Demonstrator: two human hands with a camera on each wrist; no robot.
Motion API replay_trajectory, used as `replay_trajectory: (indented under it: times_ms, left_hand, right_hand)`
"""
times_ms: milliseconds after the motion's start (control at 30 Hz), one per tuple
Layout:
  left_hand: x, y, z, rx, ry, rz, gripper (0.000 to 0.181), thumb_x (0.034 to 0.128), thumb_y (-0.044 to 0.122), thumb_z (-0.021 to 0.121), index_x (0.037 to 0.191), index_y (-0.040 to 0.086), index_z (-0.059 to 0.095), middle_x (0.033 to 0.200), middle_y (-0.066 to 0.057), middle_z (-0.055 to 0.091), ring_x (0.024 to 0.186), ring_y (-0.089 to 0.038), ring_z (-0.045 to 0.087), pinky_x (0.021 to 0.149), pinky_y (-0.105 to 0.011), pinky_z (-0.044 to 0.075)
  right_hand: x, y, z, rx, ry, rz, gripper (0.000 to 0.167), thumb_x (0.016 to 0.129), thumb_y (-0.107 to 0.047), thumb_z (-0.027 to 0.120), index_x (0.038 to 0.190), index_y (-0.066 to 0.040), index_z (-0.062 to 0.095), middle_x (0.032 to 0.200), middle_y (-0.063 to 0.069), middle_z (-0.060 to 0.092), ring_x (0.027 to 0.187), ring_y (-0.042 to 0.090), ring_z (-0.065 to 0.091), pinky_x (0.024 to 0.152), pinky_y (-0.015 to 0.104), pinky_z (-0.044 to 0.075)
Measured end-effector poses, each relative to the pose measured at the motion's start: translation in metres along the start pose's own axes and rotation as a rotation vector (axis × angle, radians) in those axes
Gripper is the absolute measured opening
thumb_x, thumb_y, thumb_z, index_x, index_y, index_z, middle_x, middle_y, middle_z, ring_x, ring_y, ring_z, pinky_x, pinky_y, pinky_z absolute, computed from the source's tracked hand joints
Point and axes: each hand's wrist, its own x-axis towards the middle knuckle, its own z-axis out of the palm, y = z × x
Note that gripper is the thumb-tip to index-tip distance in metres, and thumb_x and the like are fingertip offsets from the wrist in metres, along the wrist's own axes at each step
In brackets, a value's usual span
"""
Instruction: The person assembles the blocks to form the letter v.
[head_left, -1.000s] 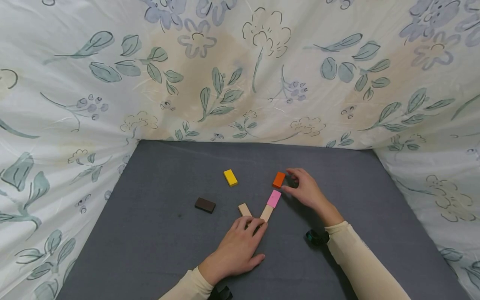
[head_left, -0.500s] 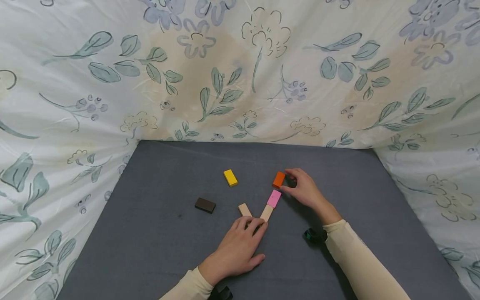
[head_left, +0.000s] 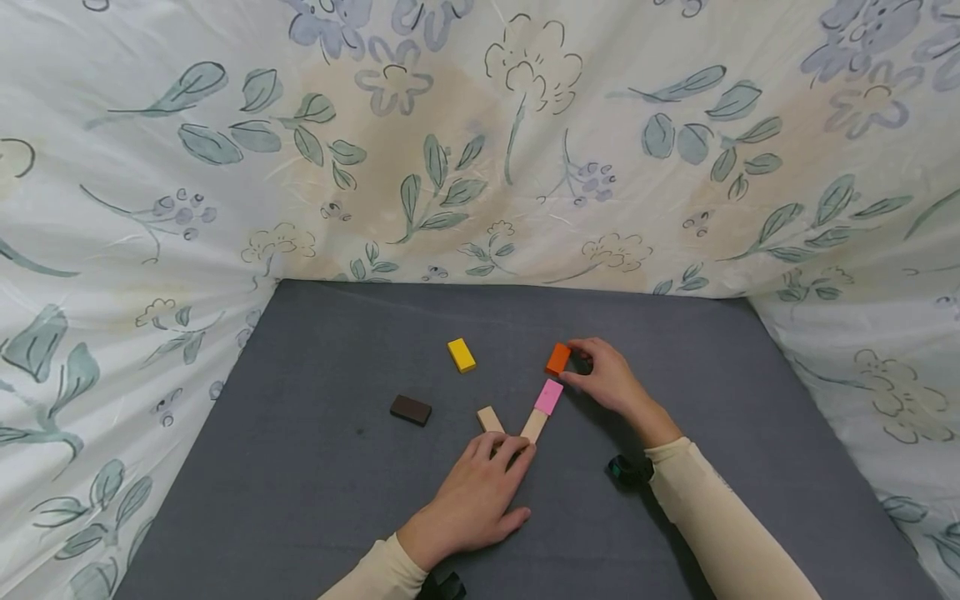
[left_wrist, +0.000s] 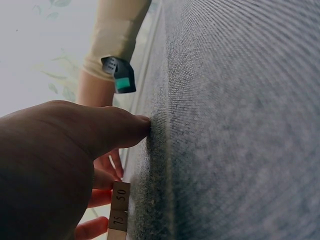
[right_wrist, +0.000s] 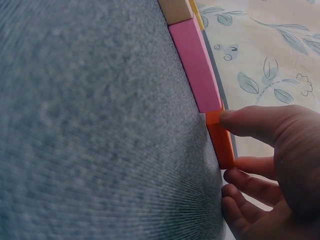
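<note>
My right hand (head_left: 609, 379) pinches an orange block (head_left: 557, 359) by its two ends, thumb at the near end and index finger at the far end, as the right wrist view shows. Just in front of it lies a pink block (head_left: 548, 397), which adjoins a plain wooden block (head_left: 533, 425). Spread over the near ends of the wooden pieces, my left hand (head_left: 480, 492) rests its fingertips on them and partly hides them. Another wooden block (head_left: 491, 419) slants off to the left. In the left wrist view, wooden blocks (left_wrist: 120, 196) marked 50 and 75 touch the fingers.
A yellow block (head_left: 461, 355) lies at the back, left of the orange one. Farther left is a dark brown block (head_left: 410, 410). Grey cloth (head_left: 300, 500) covers the table, and a flowered curtain (head_left: 450, 167) encloses its back and sides.
The right hand has shifted very slightly left, closer against the orange block. The left hand and the blocks look unmoved.
</note>
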Motion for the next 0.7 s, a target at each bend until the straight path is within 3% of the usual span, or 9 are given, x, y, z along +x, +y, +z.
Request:
replay_trajectory:
  times_ms: [700]
  left_hand:
    - [0.0,0.0,-0.0024,-0.004,-0.004,0.0,0.076,0.0989,0.056,0.075,0.157,0.012,0.057,0.152,-0.005,0.051,0.133,-0.025,0.048,0.117,-0.048,0.041]
  right_hand:
    - [0.0023,0.0019,0.0011,0.005,0.005,0.009,0.061,0.096,-0.023,0.086,0.147,0.002,0.064,0.139,0.024,0.064,0.121,0.042,0.062,0.104,0.061,0.05]
